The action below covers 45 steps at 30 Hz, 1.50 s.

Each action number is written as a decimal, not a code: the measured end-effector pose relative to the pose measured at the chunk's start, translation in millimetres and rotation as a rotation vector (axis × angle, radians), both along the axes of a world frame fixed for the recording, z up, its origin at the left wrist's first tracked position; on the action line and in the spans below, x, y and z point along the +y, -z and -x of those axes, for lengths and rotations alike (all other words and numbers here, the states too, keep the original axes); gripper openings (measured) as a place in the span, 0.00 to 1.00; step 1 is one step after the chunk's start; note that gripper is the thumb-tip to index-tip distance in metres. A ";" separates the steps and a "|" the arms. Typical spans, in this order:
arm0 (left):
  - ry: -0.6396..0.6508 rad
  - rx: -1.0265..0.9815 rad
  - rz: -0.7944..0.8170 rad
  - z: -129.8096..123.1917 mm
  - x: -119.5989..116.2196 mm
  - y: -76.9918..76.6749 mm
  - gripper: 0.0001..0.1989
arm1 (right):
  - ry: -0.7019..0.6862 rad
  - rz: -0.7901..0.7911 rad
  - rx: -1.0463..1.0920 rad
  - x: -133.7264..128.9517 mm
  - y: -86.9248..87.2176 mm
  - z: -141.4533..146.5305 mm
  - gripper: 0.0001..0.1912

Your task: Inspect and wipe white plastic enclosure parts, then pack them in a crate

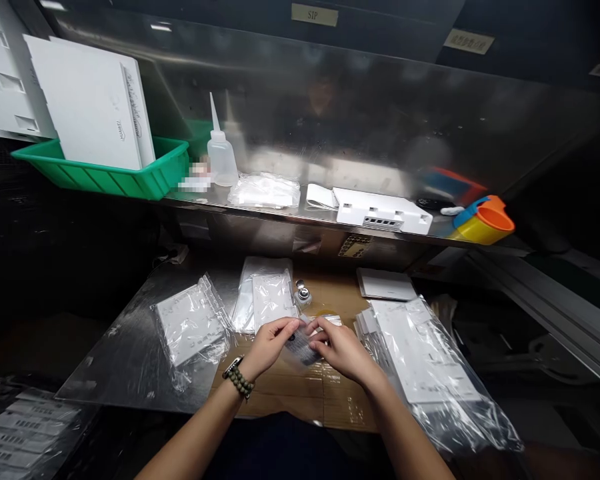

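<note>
Between my hands, above the brown cardboard on the bench, is a small clear plastic bag [303, 348] with something dark in it. My left hand [271, 343] pinches its upper left edge between thumb and fingers; a watch and a beaded bracelet are on that wrist. On the right side of the bag, the fingers of my right hand [339, 347] are bent and closed on it. Just beyond my hands lies a bagged white panel [273, 298], with a small bottle with an open metal lid [303, 293] beside it.
Bagged white panels lie at left [187, 323] and right [420, 353]. The shelf [280, 212] ahead holds a green basket [115, 179], a squeeze bottle [222, 160], plastic bags [265, 191], a white device [383, 210] and a yellow-orange container [487, 223].
</note>
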<state>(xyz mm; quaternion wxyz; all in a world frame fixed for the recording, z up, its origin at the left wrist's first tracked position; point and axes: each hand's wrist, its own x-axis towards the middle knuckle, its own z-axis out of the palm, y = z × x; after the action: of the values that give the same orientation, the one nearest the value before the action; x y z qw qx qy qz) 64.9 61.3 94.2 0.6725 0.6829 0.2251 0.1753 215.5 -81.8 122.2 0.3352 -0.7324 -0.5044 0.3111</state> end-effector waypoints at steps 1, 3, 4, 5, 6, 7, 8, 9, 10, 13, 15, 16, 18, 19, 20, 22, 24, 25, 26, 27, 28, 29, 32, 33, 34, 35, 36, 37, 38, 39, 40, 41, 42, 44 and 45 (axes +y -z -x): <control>-0.006 0.001 -0.027 0.2 0.2 -1.6 0.18 | -0.011 -0.004 -0.024 -0.2 -0.1 0.5 0.13; -0.011 -0.003 -0.062 0.4 -0.8 -3.9 0.17 | -0.045 -0.009 -0.068 0.1 1.1 3.9 0.13; -0.012 -0.006 -0.071 0.4 -1.6 -4.4 0.17 | -0.070 -0.008 -0.085 0.4 2.1 6.5 0.13; -0.011 -0.008 -0.074 0.6 -2.4 -4.5 0.17 | -0.097 -0.008 -0.097 0.4 3.1 9.4 0.13; -0.007 -0.011 -0.071 1.0 -2.9 -4.2 0.18 | -0.124 -0.012 -0.105 -0.2 3.9 12.0 0.13; -0.005 -0.013 -0.063 1.7 -2.9 -3.6 0.18 | -0.144 -0.022 -0.111 -1.6 3.9 14.0 0.13; -0.007 -0.015 -0.049 2.7 -2.1 -2.6 0.18 | -0.151 -0.040 -0.118 -4.2 2.8 15.0 0.12; -0.014 -0.017 -0.029 3.9 -0.5 -1.4 0.18 | -0.139 -0.065 -0.124 -7.9 0.6 14.6 0.12; -0.027 -0.017 -0.001 5.2 1.8 -0.2 0.18 | -0.110 -0.095 -0.131 -12.9 -3.0 13.0 0.12; -0.091 -0.003 0.134 7.5 8.1 2.7 0.18 | 0.058 -0.214 -0.127 -32.0 -18.5 3.2 0.17; -0.090 0.028 0.266 6.0 5.8 3.1 0.17 | 0.141 -0.317 -0.093 -42.1 -27.7 -2.8 0.20; -0.066 0.050 0.335 3.9 1.6 3.0 0.17 | 0.139 -0.356 -0.068 -44.6 -30.5 -4.2 0.21; 0.020 0.103 0.464 -2.6 -12.6 2.6 0.18 | 0.060 -0.400 -0.003 -44.0 -32.0 -2.4 0.24; 0.065 0.124 0.518 -6.6 -21.3 2.5 0.19 | 0.008 -0.406 0.039 -41.6 -31.0 0.5 0.22; 0.105 0.140 0.565 -10.6 -30.1 2.5 0.21 | -0.022 -0.408 0.094 -38.6 -29.3 4.2 0.17; 0.168 0.150 0.628 -16.1 -44.4 2.0 0.22 | 0.001 -0.392 0.203 -33.8 -25.0 11.0 0.12; 0.206 0.139 0.648 -16.3 -50.1 -0.5 0.22 | 0.093 -0.351 0.255 -33.2 -20.9 13.7 0.16; 0.210 0.123 0.644 -14.3 -49.3 -2.9 0.22 | 0.143 -0.326 0.255 -34.7 -19.0 12.9 0.16; 0.204 0.099 0.636 -11.3 -46.4 -6.1 0.22 | 0.186 -0.304 0.242 -37.0 -17.0 10.9 0.17; 0.191 0.072 0.629 -7.7 -42.2 -9.9 0.24 | 0.216 -0.287 0.224 -39.9 -14.9 8.2 0.17; 0.179 0.047 0.623 -4.1 -37.5 -14.2 0.26 | 0.232 -0.268 0.207 -42.8 -12.4 5.2 0.17; 0.174 0.031 0.607 -0.9 -33.0 -18.7 0.28 | 0.236 -0.246 0.188 -45.3 -9.5 2.3 0.16; 0.219 0.056 0.515 4.6 -25.8 -30.5 0.31 | 0.230 -0.199 0.098 -48.5 0.4 -2.3 0.11; 0.237 0.079 0.496 5.0 -25.7 -32.8 0.32 | 0.232 -0.193 0.058 -48.4 3.5 -2.0 0.09; 0.248 0.103 0.495 5.1 -26.5 -33.9 0.34 | 0.236 -0.191 0.015 -48.0 6.0 -0.5 0.08; 0.251 0.128 0.513 5.3 -27.9 -33.7 0.36 | 0.239 -0.195 -0.029 -47.7 8.1 2.1 0.08; 0.252 0.156 0.539 5.8 -29.7 -32.1 0.38 | 0.239 -0.202 -0.074 -47.8 9.8 5.8 0.07; 0.252 0.188 0.561 6.9 -31.6 -29.2 0.39 | 0.236 -0.211 -0.118 -48.3 11.5 10.2 0.05; 0.253 0.225 0.571 8.3 -33.4 -25.1 0.37 | 0.234 -0.220 -0.161 -49.3 13.6 15.3 0.04; 0.257 0.266 0.567 10.0 -35.0 -20.2 0.33 | 0.238 -0.227 -0.203 -50.9 16.5 20.8 0.02; 0.270 0.308 0.552 11.6 -36.4 -14.4 0.27 | 0.249 -0.231 -0.240 -53.1 20.7 26.4 0.01; 0.289 0.349 0.530 12.9 -37.7 -8.2 0.23 | 0.269 -0.231 -0.271 -56.1 26.2 32.1 0.02; 0.307 0.384 0.501 13.7 -39.2 -1.4 0.20 | 0.297 -0.227 -0.299 -60.1 33.2 37.8 0.03; 0.314 0.433 0.459 14.3 -43.3 13.0 0.21 | 0.357 -0.218 -0.344 -71.7 50.3 50.4 0.04; 0.299 0.455 0.464 14.4 -46.3 20.6 0.23 | 0.381 -0.215 -0.361 -79.3 59.7 57.6 0.05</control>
<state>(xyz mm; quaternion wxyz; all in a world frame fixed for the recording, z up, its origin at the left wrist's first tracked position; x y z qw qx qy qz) 50.5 15.0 73.6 0.7607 0.5588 0.3002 -0.1374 157.9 -161.1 62.5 0.3682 -0.8178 -0.4393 0.0519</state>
